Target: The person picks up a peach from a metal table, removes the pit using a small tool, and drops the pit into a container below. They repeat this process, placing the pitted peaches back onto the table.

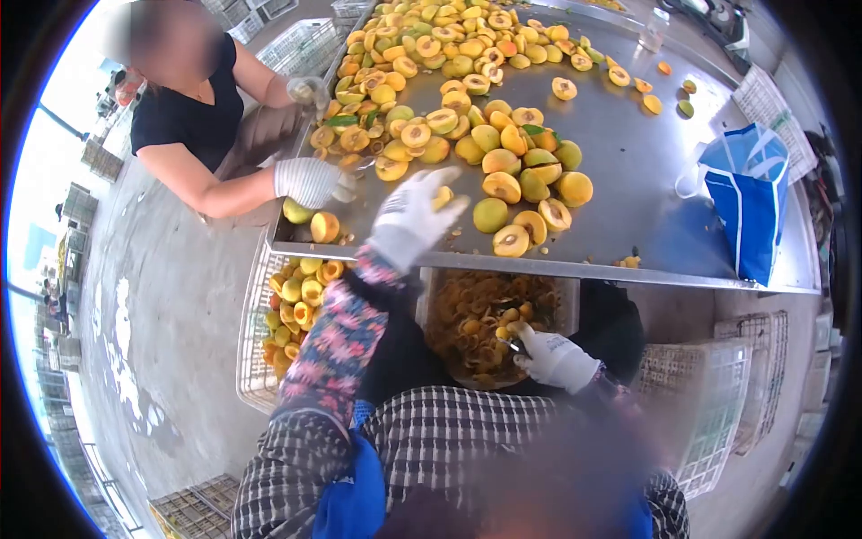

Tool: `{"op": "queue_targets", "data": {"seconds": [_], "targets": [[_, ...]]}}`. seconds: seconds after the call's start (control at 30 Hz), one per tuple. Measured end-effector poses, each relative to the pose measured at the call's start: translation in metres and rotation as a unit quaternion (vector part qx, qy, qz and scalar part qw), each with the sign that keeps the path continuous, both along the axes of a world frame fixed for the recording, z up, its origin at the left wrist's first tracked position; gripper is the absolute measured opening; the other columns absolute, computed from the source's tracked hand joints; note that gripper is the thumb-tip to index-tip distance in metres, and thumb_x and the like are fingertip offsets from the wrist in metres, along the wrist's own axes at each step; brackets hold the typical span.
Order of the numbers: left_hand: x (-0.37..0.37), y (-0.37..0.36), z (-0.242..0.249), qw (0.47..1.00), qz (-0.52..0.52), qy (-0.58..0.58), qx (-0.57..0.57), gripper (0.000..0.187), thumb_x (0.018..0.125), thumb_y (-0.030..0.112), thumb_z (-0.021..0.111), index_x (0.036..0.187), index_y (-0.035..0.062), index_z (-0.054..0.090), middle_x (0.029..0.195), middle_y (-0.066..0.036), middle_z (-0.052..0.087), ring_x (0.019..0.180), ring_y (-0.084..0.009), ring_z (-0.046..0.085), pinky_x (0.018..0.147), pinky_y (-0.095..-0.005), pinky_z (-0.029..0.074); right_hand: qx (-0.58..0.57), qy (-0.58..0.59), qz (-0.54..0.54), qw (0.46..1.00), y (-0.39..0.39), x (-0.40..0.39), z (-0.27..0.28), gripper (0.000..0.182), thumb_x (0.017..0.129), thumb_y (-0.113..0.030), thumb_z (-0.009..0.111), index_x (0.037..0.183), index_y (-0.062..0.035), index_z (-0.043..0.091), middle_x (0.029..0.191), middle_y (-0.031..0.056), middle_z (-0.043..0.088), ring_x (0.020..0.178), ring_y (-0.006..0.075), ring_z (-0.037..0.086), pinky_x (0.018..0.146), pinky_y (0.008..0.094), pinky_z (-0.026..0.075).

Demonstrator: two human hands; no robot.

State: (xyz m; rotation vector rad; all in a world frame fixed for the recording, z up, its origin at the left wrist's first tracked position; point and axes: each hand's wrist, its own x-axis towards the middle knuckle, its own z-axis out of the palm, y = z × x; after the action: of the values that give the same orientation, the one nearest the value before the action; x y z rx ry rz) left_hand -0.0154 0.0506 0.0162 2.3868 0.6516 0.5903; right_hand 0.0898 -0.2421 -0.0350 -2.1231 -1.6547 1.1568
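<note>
My left hand point(415, 220), in a white glove, is above the near edge of the metal table point(620, 162). A yellow peach piece point(442, 198) sits between its thumb and fingers. My right hand point(558, 359), also gloved, is lower down, closed around a small metal-tipped tool point(514, 345). That tool is over a bin point(567, 310) of pits and fruit scraps below the table edge. Halved and whole yellow peaches point(501, 187) lie on the table just right of my left hand, with a larger heap point(431, 45) behind them.
A co-worker point(193, 117) in white gloves stands at the table's left side, hands near the fruit. A white crate point(254, 346) of peach halves is below at left. A blue bag point(745, 202) and a clear bottle point(655, 31) stand on the table. Plastic crates point(718, 395) are at right.
</note>
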Motion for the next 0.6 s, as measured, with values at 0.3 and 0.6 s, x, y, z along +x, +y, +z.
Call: {"op": "queue_targets", "data": {"seconds": [0.3,0.6], "targets": [[0.088,0.01,-0.038,0.991,-0.083,0.094,-0.039,0.05,0.079,0.019,0.069,0.128,0.0096,0.058,0.12,-0.014,0.061,0.111,-0.0342,0.059,0.096,-0.0393,0.048,-0.001,0.09,-0.076,0.993,0.01,0.004,0.012,0.045,0.091,-0.023,0.058,0.128,0.0,0.044,0.091,0.0267,0.064,0.09,0.0427,0.063,0.076,0.0474,0.048],[0.021,-0.027,-0.028,0.573,-0.049,-0.313,-0.756,0.042,0.084,0.001,0.052,0.125,0.0073,0.046,0.118,-0.011,0.057,0.107,-0.0274,0.06,0.089,-0.0449,0.054,0.324,0.077,-0.17,0.928,0.068,0.001,0.064,0.035,0.094,-0.016,0.057,0.125,-0.0028,0.046,0.085,0.0198,0.063,0.077,0.0407,0.064,0.066,0.043,0.05]]}}
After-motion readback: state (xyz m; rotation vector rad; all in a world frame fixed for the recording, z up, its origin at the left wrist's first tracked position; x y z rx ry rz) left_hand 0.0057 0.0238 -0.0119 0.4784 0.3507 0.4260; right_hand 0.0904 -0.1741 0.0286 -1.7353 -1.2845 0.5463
